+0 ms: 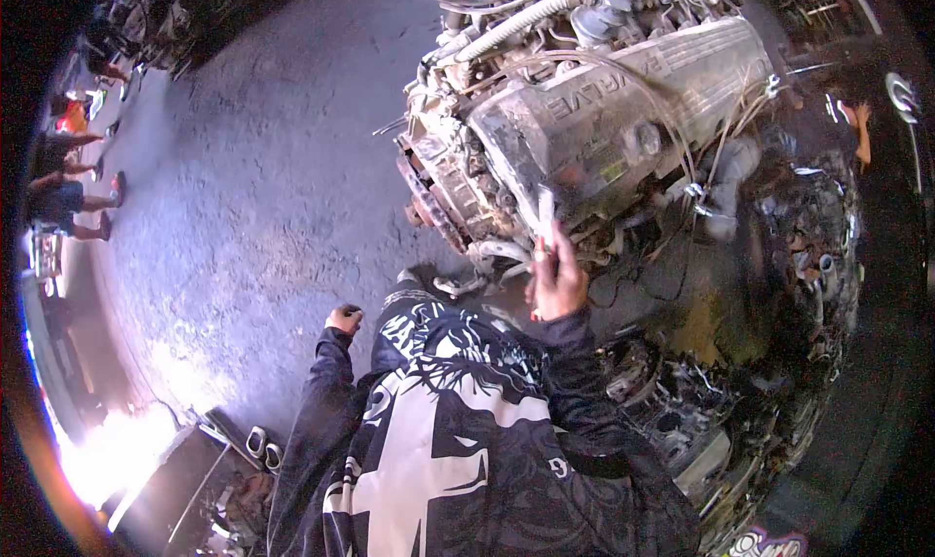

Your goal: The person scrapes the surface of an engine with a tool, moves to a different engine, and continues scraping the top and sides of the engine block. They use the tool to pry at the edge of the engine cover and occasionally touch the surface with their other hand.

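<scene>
In the head view, my right hand (560,282) is closed round a slim tool with a red handle and a pale, motion-blurred end (546,209). That end overlaps the front lower edge of a large, dirty engine (672,99). Raised letters, partly reading VALVE, mark the engine's grey cover. Hoses and wires run across its top, and a round pulley (429,195) faces left. My left hand (343,318) hangs in the air beside my left leg, away from the engine. Its fingers are curled in, and no object shows in them.
Greasy metal parts (672,421) are heaped along the right side and lower right. Several people stand on the far left, among them one in dark shorts (60,202). Another person's arm (863,133) shows at right. Rough concrete floor (253,187) lies left of the engine.
</scene>
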The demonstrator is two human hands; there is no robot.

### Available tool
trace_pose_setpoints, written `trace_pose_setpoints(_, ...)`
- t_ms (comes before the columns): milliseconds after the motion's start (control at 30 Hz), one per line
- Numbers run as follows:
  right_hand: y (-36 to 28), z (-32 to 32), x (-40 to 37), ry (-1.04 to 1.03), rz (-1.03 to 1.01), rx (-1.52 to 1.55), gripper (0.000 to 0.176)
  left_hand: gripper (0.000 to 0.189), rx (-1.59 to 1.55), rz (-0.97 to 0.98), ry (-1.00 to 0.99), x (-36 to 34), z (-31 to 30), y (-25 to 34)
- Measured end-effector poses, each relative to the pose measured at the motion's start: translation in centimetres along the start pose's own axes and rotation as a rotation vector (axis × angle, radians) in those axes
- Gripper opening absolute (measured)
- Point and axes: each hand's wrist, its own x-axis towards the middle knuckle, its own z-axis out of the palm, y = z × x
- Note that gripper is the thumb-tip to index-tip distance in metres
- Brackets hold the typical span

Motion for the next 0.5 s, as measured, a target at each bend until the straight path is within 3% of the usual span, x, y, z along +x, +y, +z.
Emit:
trace_pose_setpoints(67, 1.1, -1.2, -1.0, 0.123, -0.033, 0.103, 0.045, 0.03, -0.015, -0.061, 0.005, -0.1, 0.6, -0.8)
trace_pose_setpoints(267, 3.4, -1.6, -1.3, 0.09, -0.057, -0.011, 0.048, 0.027, 0.007, -0.11, -0.082, 0.2, 2.5, -2.6)
trace_pose_setpoints(500, 2.7, 0.3, -0.2, 0.131, 0.013, 0.172, 0.046, 0.027, -0.023, -0.079, -0.025, -0.4, 2.2, -0.3)
